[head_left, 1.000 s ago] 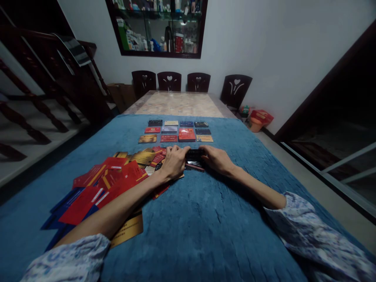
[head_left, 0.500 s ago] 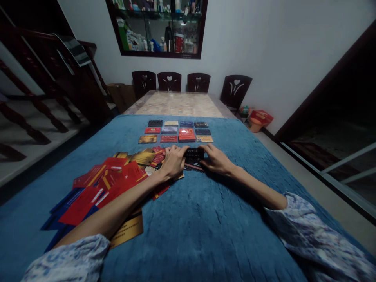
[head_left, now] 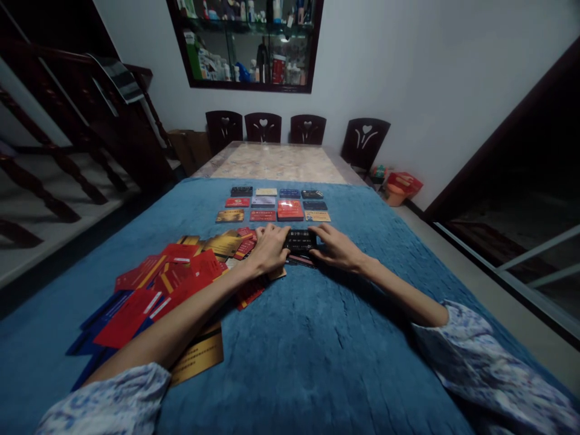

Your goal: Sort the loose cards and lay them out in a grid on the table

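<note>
My left hand (head_left: pixel 270 249) and my right hand (head_left: pixel 338 248) grip a black card stack (head_left: pixel 300 240) from its two sides, fingers bent round the edges. Under it, some dark cards (head_left: pixel 301 260) lie on the blue cloth (head_left: pixel 290 338). Left of my left hand spreads a loose heap of red cards (head_left: pixel 185 284), gold cards (head_left: pixel 224 244) and blue cards (head_left: pixel 103 314), partly covered by my left forearm. A larger gold card (head_left: pixel 199 357) lies beside that forearm. Beyond my hands, small card piles stand in three rows, among them a thick red pile (head_left: pixel 290 210).
Past the cloth, the bare marble tabletop (head_left: pixel 276 160) reaches toward several dark chairs (head_left: pixel 308 129) by the wall. A red bag (head_left: pixel 405 183) and an orange bin (head_left: pixel 396 194) are on the floor at right. A wooden railing (head_left: pixel 67 163) runs along the left.
The black stack has tilted, so its printed face shows more clearly and covers more of the dark cards below. Both hands stay at its sides. The view has shifted slightly.
</note>
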A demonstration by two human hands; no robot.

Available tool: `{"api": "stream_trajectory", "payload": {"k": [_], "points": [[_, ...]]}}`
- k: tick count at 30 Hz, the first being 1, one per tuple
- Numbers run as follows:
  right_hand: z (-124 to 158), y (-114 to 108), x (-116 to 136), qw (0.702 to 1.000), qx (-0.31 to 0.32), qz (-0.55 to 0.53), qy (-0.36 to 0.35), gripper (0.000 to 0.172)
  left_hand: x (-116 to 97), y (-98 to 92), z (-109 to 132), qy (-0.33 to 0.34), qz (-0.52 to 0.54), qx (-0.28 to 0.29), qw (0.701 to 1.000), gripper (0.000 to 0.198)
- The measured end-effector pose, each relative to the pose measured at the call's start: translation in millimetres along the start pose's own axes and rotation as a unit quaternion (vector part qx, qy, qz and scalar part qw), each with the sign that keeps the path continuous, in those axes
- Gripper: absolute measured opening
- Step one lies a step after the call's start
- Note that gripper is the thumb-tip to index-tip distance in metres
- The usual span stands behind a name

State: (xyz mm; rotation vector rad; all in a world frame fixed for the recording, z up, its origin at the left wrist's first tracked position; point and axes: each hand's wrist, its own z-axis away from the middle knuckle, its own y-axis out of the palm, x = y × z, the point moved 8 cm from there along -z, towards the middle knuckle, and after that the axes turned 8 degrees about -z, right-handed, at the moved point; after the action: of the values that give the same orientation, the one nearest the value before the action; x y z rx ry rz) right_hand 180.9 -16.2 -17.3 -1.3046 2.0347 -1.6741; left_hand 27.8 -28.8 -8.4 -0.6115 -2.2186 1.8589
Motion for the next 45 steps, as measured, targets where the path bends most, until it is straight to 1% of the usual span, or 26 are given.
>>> {"api": "stream_trajectory", "payload": {"k": [6, 11, 16, 21, 27, 32, 38, 42, 45], "points": [[-1.4, -0.6, -2.9, 1.000, -0.016, 0.016, -0.020, 0.051, -0.6, -3.4, 1.3, -0.006, -0.036, 0.018, 0.999, 0.043], [-5.3, -3.3, 1.2, 0.998, -0.025, 0.036, -0.049, 0.049, 3.5, -5.4, 1.7, 0.000, -0.042, 0.009, 0.999, 0.044], [-14.7, -2.4, 5.2, 0.997, -0.011, 0.051, -0.059, 0.049, 8.9, -6.6, 0.2, 0.011, -0.044, 0.014, 0.999, 0.042], [-25.8, -0.1, 8.7, 0.996, 0.009, 0.052, -0.073, 0.047, 14.5, -10.8, -0.6, 0.019, -0.070, 0.022, 0.997, 0.039], [-39.3, 2.4, 9.8, 0.995, 0.018, 0.051, -0.078, 0.046, 23.9, -15.0, -3.0, 0.017, -0.098, 0.028, 0.995, 0.039], [-55.2, 7.9, 6.4, 0.994, 0.024, 0.047, -0.091, 0.047, 35.0, -19.1, -5.8, 0.011, -0.102, 0.029, 0.994, 0.041], [-79.3, 13.9, 8.0, 0.993, 0.038, 0.045, -0.099, 0.050, 54.3, -25.5, -8.4, 0.005, -0.097, 0.031, 0.995, 0.037], [-96.2, 16.9, 13.5, 0.993, 0.061, 0.039, -0.095, 0.046, 69.0, -29.4, -9.5, -0.010, -0.105, 0.040, 0.994, 0.036], [-108.3, 18.4, 18.4, 0.993, 0.067, 0.031, -0.097, 0.044, 78.9, -32.8, -10.6, -0.017, -0.107, 0.035, 0.994, 0.038]]}}
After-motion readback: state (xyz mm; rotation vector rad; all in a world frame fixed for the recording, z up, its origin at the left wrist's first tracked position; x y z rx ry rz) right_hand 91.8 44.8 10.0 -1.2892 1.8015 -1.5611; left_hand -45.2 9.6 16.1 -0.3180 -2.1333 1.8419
